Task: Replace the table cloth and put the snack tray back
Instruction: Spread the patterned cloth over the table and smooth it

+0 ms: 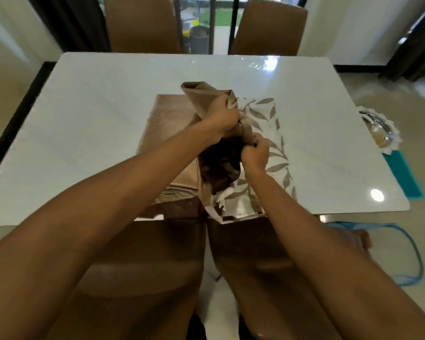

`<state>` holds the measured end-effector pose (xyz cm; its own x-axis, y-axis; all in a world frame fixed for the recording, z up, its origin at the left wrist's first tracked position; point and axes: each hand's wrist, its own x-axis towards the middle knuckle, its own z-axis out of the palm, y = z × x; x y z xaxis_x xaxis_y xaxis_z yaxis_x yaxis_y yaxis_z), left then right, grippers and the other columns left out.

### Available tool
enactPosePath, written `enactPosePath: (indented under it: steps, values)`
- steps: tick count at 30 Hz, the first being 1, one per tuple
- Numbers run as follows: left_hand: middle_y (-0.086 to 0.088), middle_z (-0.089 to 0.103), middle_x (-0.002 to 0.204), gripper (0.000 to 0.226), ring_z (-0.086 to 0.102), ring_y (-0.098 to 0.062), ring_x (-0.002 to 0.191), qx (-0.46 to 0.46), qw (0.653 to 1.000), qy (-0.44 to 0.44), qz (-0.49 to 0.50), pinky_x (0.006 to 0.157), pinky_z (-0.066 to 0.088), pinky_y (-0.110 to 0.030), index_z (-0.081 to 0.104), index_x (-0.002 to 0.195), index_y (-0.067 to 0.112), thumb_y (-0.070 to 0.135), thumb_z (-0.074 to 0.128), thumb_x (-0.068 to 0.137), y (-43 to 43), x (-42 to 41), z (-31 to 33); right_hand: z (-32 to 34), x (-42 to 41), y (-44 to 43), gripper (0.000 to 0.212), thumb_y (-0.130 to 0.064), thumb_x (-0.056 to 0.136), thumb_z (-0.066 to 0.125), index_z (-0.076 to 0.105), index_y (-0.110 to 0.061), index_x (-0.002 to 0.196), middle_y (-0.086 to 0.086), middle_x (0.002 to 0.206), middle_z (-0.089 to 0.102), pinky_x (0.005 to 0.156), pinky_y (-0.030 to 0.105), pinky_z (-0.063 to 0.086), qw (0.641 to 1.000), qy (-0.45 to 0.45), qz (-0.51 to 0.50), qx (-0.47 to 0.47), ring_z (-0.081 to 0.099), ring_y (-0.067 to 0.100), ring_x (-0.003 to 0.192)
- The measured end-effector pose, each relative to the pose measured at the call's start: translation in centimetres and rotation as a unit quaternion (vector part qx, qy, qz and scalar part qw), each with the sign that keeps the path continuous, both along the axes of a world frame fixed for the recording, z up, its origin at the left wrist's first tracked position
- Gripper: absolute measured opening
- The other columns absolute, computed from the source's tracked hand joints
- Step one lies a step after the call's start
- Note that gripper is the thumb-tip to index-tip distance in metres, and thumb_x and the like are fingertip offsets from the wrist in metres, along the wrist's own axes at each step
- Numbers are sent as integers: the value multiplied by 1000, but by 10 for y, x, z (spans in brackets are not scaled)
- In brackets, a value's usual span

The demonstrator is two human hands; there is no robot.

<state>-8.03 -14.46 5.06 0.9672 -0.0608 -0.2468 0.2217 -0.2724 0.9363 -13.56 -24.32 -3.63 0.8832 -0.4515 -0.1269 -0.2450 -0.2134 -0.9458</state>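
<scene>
Right edge: your round silver snack tray [374, 123] holds blurred contents. Mid-frame, your left hand [225, 116] and right hand [255, 153] both clench the bunched brown fabric cloth [206, 96].

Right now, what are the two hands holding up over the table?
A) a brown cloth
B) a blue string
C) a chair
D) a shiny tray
A: the left hand and the right hand both grip the bunched brown cloth, with their fingers curled round it.
</scene>
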Motion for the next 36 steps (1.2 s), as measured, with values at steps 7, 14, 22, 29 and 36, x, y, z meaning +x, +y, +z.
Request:
enactPosePath:
  steps: [7,14,22,29,36]
  values:
    - [-5,66,101,30,63,-20,93,152,946,-226,-178,81,52,-33,57,111,11,22,67,86,-137,-2,1,6,38,-227,25,-18,89,50,74,-16,83,3,91,72,87,50,59,989,15,-143,31,68,35,96]
    - [-8,66,118,35,60,-31,111,333,886,-213,-244,91,49,-41,63,119,14,25,68,86,-177,-1,-83,-49,29,-402,54,-35,77,55,57,-28,131,8,124,67,101,48,52,959,142,-209,-125,62,35,116]
    - [-8,47,148,66,44,-30,135,426,869,-32,-249,107,37,-43,49,143,17,44,66,84,-122,5,-153,-91,-4,-294,64,-51,92,59,42,-32,150,3,159,32,118,52,28,905,183,214,-320,30,32,145]
    - [3,24,157,75,19,-29,147,486,842,-10,-233,113,29,-58,32,145,34,66,42,78,-101,5,-177,-115,-3,-246,81,-74,85,46,23,-40,156,11,169,3,120,64,0,873,225,202,-384,0,44,152]
    - [2,21,155,82,17,-35,142,484,842,23,-239,110,28,-61,24,145,39,74,32,71,-66,10,-183,-111,19,-213,95,-82,80,46,14,-40,159,13,169,-9,120,63,-5,859,247,218,-392,-11,41,153]
